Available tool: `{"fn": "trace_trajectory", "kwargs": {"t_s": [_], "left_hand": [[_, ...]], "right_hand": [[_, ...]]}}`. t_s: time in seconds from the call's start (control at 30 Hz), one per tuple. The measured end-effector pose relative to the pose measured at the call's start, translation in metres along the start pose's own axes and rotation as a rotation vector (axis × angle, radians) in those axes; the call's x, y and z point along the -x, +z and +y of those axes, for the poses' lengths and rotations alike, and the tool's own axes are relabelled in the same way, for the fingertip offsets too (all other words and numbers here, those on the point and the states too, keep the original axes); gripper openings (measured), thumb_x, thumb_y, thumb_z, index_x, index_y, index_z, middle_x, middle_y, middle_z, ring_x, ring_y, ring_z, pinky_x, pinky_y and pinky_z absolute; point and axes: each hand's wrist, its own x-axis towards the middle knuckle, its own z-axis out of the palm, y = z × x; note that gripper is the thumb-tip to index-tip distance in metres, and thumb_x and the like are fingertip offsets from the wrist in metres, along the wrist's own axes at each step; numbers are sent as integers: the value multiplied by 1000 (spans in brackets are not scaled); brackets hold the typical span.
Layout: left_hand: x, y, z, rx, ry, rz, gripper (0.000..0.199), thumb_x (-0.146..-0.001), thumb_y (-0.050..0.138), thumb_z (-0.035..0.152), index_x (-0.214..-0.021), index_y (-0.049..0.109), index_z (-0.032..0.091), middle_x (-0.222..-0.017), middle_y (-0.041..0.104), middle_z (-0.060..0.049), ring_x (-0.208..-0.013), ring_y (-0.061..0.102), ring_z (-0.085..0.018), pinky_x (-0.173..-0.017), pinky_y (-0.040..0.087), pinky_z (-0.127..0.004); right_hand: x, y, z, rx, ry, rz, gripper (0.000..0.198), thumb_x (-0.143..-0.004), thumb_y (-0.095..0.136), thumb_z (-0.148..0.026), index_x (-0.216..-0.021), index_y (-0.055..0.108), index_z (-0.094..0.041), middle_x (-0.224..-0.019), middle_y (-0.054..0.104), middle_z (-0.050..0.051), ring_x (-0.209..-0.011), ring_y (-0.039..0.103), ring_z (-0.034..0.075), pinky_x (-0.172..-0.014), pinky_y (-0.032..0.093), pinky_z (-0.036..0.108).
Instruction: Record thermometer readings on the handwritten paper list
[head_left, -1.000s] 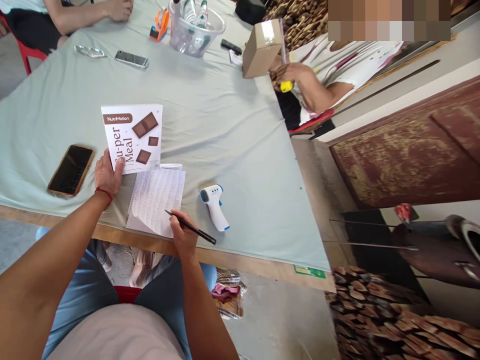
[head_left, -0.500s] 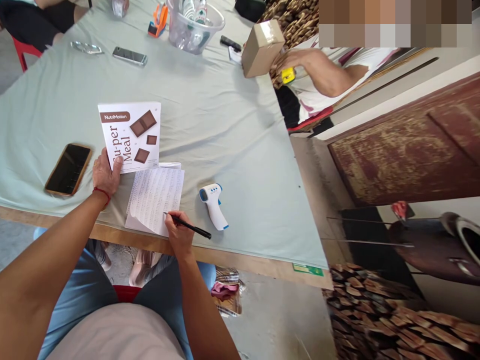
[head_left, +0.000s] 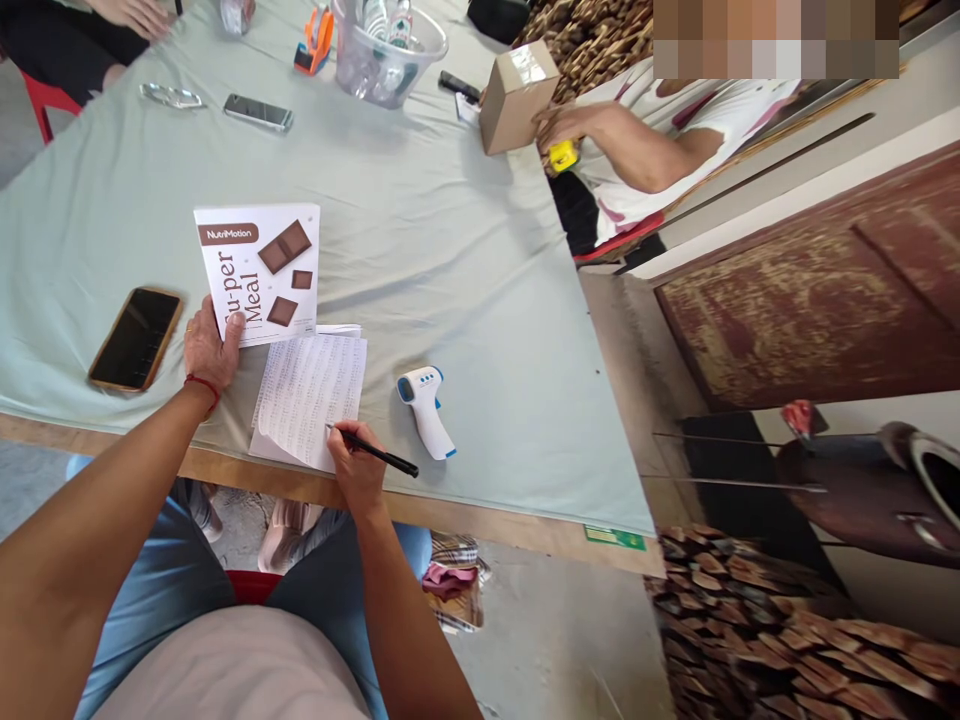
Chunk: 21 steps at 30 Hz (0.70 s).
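My left hand (head_left: 212,345) grips the lower left corner of a white box (head_left: 289,290) printed "NutriMotion" and "Meal", with brown chocolate pieces on its front. Its thumb lies over the printed face. Just below the box, sheets of paper (head_left: 311,395) covered in rows of handwriting lie near the table's edge. My right hand (head_left: 358,468) is closed around a black pen (head_left: 386,457), its tip at the lower right part of the top sheet. A white and blue infrared thermometer (head_left: 427,410) lies to the right of that hand. Left of my left hand rests a smartphone (head_left: 136,338) in a brown case.
On the cloth-covered table (head_left: 465,290) stand a clear tub (head_left: 367,75) of bottles, an orange tape dispenser (head_left: 314,40) and a cardboard box (head_left: 519,97). Another phone (head_left: 259,111) lies farther back. A co-worker's hand (head_left: 562,127) at the right is by a yellow tape measure (head_left: 563,155).
The co-worker at the right has shifted the yellow tape measure slightly left, toward the cardboard box. Another person's hands now show at the top left. My own hands look almost still.
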Motion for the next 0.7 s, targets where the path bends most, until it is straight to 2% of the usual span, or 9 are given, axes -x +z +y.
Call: {"fn": "trace_trajectory", "kwargs": {"t_s": [0.5, 0.6, 0.7], "left_hand": [[0, 1, -1, 68, 9, 5, 63, -92, 29, 68, -128, 52, 21, -109, 63, -16, -111, 56, -35, -100, 41, -54], [1, -1, -1, 82, 39, -14, 63, -93, 29, 65, -131, 49, 19, -113, 62, -17, -114, 55, -37, -100, 40, -56], [1, -1, -2, 77, 43, -40, 59, -90, 38, 59, -132, 47, 19, -116, 60, -18, -115, 55, -38, -101, 40, -57]], "right_hand": [[-1, -1, -6, -73, 79, 16, 19, -78, 57, -36, -72, 63, -20, -64, 60, -1, -58, 53, 14, -61, 47, 29], [-1, -1, -5, -70, 87, 18, 19, -78, 56, -37, -72, 63, -20, -64, 60, -1, -58, 52, 14, -61, 47, 29], [-1, -2, -5, -70, 91, 18, 19, -78, 56, -37, -72, 62, -20, -63, 59, -2, -58, 51, 14, -61, 47, 28]]}}
